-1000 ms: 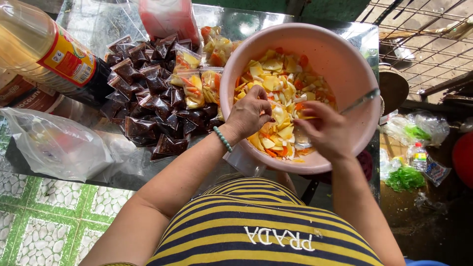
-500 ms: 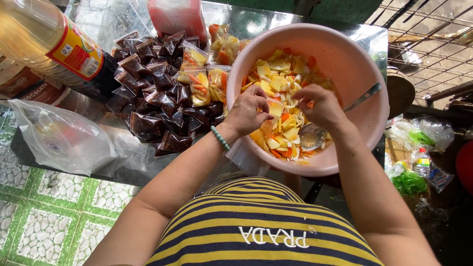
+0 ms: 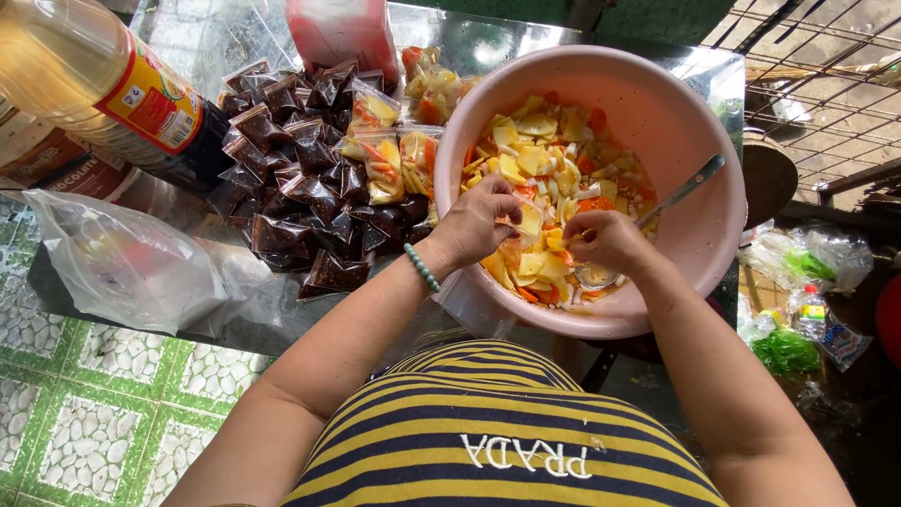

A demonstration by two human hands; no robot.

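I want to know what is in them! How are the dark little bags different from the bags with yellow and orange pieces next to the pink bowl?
The dark sauce packets are small, brown-black and many, heaped in a pile. The fruit bags are bigger, few, and show yellow and orange pieces like those in the pink bowl. Both are clear plastic, lying on the table left of the bowl, and neither hand touches them.
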